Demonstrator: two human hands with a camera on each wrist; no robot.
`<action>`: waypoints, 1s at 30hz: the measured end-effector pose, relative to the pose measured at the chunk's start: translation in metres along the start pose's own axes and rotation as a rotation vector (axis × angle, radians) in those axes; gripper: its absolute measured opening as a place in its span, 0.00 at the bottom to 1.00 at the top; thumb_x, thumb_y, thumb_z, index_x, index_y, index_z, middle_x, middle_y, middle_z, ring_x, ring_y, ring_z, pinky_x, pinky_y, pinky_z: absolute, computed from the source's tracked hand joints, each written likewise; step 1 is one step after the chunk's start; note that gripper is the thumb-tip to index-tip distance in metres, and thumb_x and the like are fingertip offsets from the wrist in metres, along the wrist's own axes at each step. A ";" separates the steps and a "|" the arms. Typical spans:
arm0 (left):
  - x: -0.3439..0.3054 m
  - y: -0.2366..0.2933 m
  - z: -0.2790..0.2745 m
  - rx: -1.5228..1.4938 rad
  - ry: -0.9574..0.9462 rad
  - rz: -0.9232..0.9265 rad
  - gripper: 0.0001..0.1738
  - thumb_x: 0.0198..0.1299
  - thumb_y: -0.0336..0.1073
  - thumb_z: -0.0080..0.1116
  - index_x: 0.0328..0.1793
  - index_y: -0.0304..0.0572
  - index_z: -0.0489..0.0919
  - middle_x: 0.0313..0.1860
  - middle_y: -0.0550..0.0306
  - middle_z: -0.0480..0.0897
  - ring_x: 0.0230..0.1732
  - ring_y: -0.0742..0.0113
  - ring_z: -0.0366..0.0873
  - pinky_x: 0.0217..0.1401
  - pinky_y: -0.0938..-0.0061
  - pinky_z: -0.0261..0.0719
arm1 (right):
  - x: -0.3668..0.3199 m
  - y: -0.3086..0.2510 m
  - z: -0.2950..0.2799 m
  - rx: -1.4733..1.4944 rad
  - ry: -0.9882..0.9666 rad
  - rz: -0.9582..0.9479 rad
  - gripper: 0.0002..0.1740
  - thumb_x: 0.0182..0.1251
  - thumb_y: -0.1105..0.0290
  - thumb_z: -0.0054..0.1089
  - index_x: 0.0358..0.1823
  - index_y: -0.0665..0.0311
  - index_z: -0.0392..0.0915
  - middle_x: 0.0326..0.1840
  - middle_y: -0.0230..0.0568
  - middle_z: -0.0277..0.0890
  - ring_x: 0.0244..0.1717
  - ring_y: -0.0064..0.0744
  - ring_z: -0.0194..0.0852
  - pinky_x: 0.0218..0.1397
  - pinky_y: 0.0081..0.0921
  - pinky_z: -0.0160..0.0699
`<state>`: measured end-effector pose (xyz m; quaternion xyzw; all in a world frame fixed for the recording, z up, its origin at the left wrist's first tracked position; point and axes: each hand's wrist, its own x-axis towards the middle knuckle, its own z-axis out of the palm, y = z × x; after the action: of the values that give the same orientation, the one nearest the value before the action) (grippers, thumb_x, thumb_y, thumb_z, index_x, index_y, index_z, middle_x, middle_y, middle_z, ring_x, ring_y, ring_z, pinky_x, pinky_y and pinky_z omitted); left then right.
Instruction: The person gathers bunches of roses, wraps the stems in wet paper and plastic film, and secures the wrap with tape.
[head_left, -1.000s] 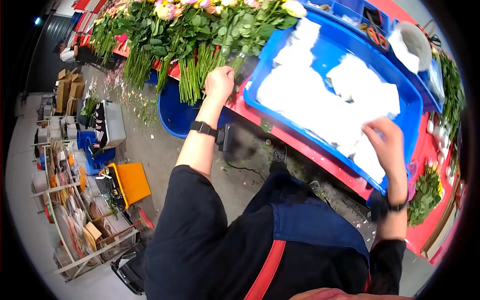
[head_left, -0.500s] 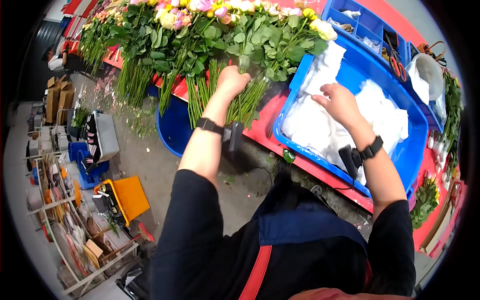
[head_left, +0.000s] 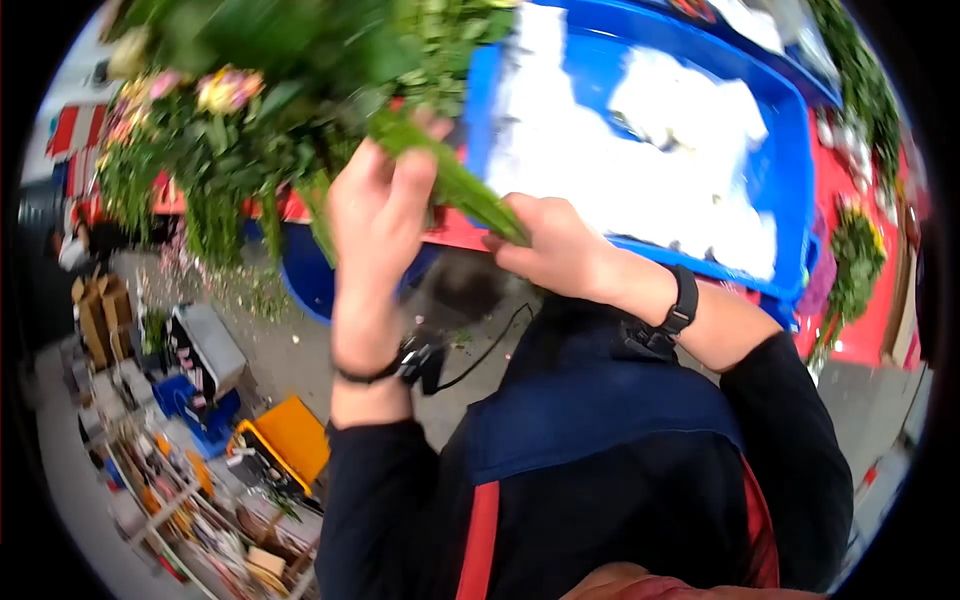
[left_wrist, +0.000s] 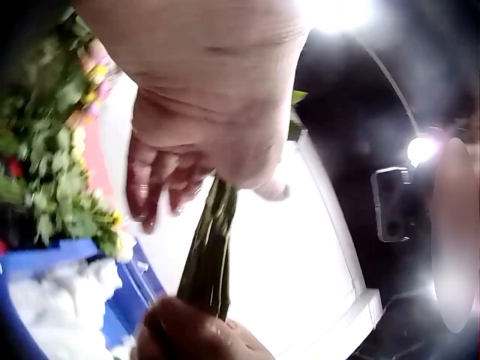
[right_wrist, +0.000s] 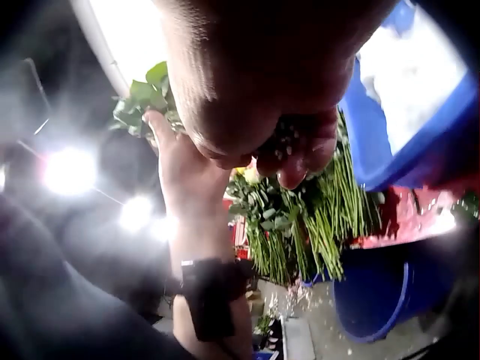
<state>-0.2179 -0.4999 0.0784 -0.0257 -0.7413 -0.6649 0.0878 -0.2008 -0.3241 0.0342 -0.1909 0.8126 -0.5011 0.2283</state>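
A bunch of long-stemmed roses slants in front of the body, its blurred leafy part toward the upper left in the head view. My left hand grips the stems higher up, thumb across them. The right hand curls round the lower stem end; cut ends show inside its fingers in the right wrist view. Between both hands a stretch of bare green stems is visible in the left wrist view. Just beyond the right hand is a blue tray holding wet-looking white material.
More roses lie along the red table, stems hanging over its edge. A blue bucket stands on the floor below. Another bunch of flowers lies at the right. Shelving and a yellow bin stand at lower left.
The left hand has lifted a bunch of roses off the table and brought it nearer the body. My right hand has come across from over the tray and taken hold of the stem ends.
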 end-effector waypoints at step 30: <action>-0.081 -0.023 0.252 0.521 -0.849 -0.589 0.17 0.58 0.44 0.63 0.35 0.33 0.80 0.23 0.50 0.80 0.27 0.66 0.77 0.36 0.68 0.75 | -0.250 0.238 -0.213 0.723 0.488 0.204 0.09 0.68 0.68 0.57 0.40 0.67 0.79 0.41 0.33 0.78 0.44 0.23 0.72 0.51 0.20 0.69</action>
<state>-0.1661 -0.2462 0.0168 -0.0605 -0.8268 -0.3881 -0.4026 -0.1348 0.0667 -0.0512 0.1062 0.6302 -0.7580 0.1303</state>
